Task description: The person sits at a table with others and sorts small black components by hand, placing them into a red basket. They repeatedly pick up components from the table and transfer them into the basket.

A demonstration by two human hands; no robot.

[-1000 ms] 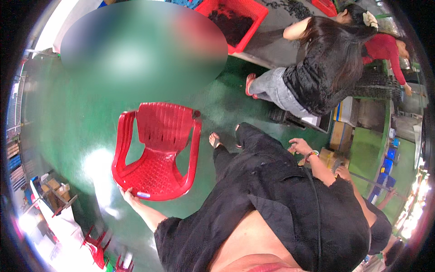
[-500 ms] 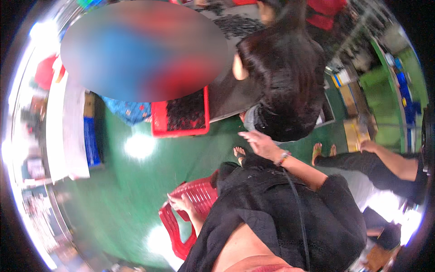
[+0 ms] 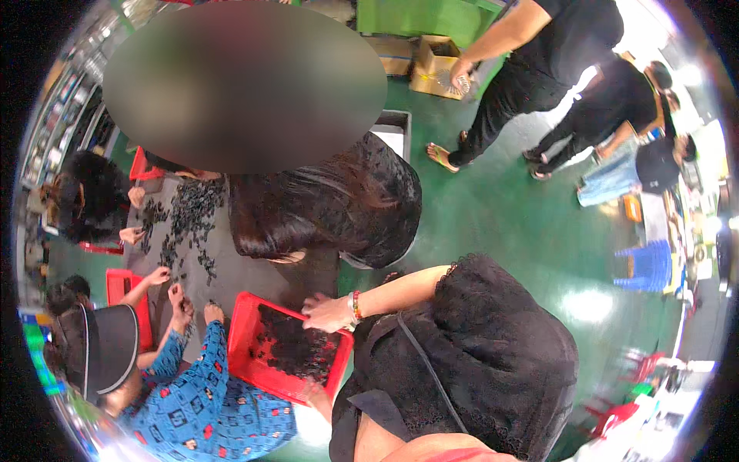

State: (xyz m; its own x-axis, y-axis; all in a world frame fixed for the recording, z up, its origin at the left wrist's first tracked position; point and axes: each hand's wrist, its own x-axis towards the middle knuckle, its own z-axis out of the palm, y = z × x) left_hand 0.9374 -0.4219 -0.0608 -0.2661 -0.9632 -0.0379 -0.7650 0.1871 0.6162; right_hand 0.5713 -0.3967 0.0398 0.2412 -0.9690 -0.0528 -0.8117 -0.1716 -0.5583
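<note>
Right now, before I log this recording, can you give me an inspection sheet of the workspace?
Surface: grey worktable scattered with small black parts.
Job's things: red tray filled with small black pieces, at the table's near edge.
Clutter: second red tray at the far left; cardboard box on the green floor.
Hands: right hand rests on the tray's far rim, fingers spread; left hand at the near rim, mostly hidden.
Cables: nothing seen.
Surroundings: co-workers sort parts around the table, one in a blue patterned sleeve; others stand on the floor behind.
</note>
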